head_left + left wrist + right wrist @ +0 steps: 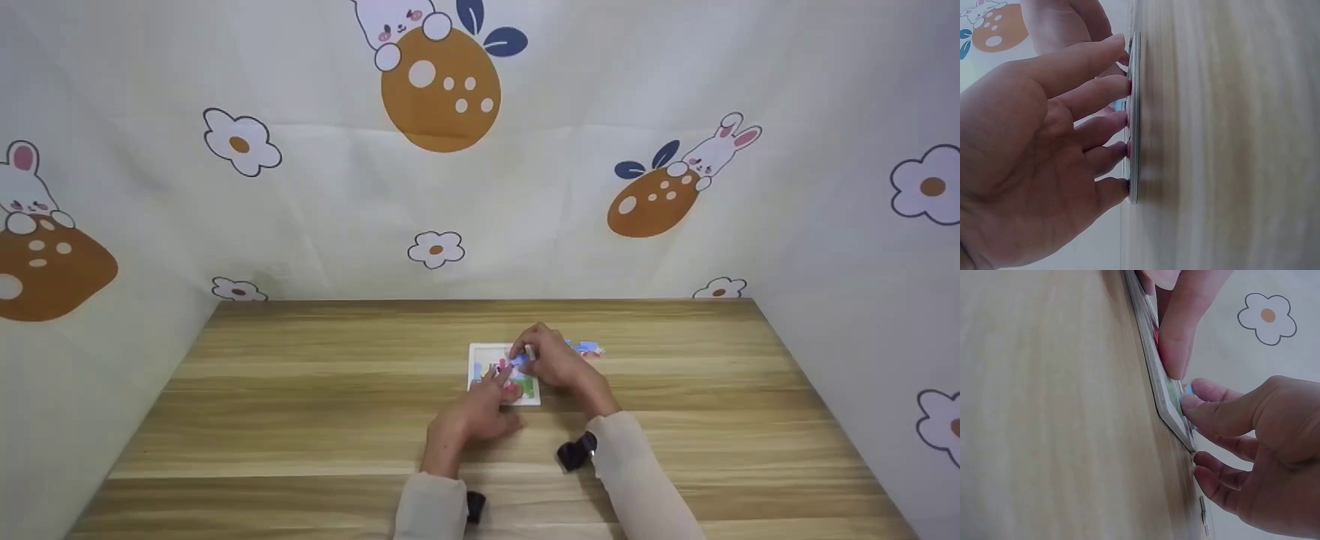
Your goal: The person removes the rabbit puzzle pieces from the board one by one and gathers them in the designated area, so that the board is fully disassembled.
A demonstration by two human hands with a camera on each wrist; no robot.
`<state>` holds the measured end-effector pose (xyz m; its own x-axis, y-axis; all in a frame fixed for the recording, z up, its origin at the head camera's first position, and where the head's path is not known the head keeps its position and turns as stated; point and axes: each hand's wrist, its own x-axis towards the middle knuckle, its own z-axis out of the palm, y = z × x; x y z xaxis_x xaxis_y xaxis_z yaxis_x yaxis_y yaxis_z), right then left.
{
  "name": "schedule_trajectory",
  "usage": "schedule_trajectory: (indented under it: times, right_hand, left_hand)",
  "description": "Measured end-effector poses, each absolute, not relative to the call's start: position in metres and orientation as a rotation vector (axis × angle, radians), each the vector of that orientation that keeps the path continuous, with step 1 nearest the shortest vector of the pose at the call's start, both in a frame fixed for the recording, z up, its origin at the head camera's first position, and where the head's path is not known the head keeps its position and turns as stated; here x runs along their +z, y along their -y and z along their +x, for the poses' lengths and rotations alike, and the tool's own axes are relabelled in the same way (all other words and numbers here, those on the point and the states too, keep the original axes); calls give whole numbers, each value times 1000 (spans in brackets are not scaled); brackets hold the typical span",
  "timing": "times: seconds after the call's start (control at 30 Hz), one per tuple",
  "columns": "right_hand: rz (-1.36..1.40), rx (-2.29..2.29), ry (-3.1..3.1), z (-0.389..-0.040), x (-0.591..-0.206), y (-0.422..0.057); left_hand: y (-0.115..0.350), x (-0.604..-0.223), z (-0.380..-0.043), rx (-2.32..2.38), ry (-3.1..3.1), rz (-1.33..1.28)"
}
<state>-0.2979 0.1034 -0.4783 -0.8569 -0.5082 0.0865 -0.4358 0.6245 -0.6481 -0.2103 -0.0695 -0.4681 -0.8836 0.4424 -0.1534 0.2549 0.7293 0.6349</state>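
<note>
A small square jigsaw puzzle with a white frame (504,346) lies flat on the table, its picture partly filled with coloured pieces. My left hand (474,415) rests on its lower part, and in the left wrist view the fairly straight fingertips (1120,152) press along the puzzle's face. At the puzzle's right side my right hand (556,361) pinches a blue puzzle piece (519,360) between thumb and fingers, low over the upper right area. The right wrist view shows that blue piece at the thumb tip, mostly hidden by the fingers.
Several loose puzzle pieces (586,348) lie on the table just right of the puzzle, beyond my right hand. The wood-grain table (300,420) is bordered by a patterned cloth (540,225) at the back and sides. Dark wrist straps (576,453) hang below both sleeves.
</note>
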Motion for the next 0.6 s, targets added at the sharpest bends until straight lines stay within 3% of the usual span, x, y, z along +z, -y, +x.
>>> schedule_trajectory:
  times: [0.6]
  right_hand:
    - [-532, -1292, -2716, -302, -468, -114]
  left_hand:
    - [69, -466, -210, 884, -2560, 452]
